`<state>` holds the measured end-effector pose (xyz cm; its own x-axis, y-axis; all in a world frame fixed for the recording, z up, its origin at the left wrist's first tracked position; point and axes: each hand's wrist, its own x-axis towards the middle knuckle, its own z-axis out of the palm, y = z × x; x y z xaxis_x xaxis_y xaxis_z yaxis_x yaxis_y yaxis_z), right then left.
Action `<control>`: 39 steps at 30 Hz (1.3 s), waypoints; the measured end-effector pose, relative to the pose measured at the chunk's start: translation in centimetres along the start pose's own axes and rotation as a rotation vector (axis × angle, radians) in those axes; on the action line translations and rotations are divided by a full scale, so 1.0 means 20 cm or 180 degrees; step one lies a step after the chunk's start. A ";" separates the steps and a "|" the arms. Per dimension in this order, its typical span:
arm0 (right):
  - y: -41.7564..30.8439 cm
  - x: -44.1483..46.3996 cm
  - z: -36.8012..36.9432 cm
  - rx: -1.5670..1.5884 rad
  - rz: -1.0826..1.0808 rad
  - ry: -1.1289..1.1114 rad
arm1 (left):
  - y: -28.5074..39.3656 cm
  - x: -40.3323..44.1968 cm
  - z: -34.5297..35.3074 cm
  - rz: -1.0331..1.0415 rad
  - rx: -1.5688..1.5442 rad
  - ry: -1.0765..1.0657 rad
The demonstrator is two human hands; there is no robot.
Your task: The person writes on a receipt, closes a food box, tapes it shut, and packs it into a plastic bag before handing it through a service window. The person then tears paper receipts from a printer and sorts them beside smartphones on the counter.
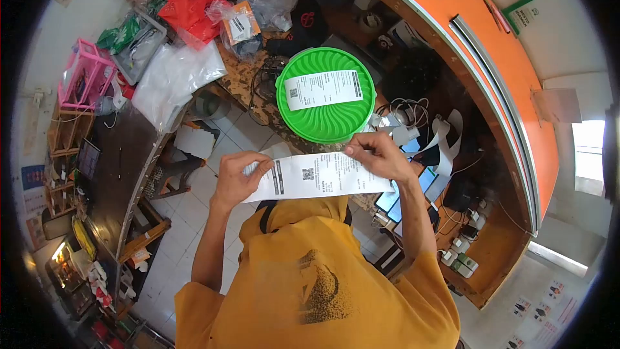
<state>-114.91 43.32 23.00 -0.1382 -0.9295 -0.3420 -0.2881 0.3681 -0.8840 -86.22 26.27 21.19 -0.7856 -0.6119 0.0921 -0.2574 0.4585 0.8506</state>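
A white printed paper strip (313,176) with a QR code is stretched between my two hands, in front of my yellow shirt. My left hand (240,178) pinches its left end between thumb and fingers. Near the strip's upper right edge, my right hand (381,157) grips it the same way. Just beyond the strip is a round green lid (323,119) with wavy ridges, on the wooden desk. Another printed paper slip (324,89) lies flat across that lid.
Clear plastic bags (177,77) and a red bag (192,6) lie at the upper left, near a pink basket (84,76). Right of my right hand are lit phones (423,181), cables and chargers (465,262). An orange panel (504,77) curves along the right.
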 end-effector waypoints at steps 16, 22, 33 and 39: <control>0.01 0.81 -0.21 -0.2194 -0.1507 0.0525 | -0.15 -0.22 -0.05 -0.0643 -0.0322 0.2188; -0.02 0.77 -0.06 -0.2055 -0.1843 0.1623 | -0.08 -0.22 -0.02 -0.0637 -0.0098 0.1961; -0.09 0.35 -0.20 0.0169 -0.0420 0.0723 | -0.07 -0.03 -0.11 -0.1273 -0.1052 0.0145; -0.26 0.21 -0.13 -0.2002 -0.0880 0.1542 | -0.03 0.07 -0.13 -0.0692 -0.0829 -0.0058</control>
<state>-116.50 37.62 27.13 -0.3352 -0.9281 0.1623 -0.8261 0.2067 -0.5243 -85.74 23.44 22.25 -0.7386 -0.6645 -0.1134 -0.2695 0.1370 0.9532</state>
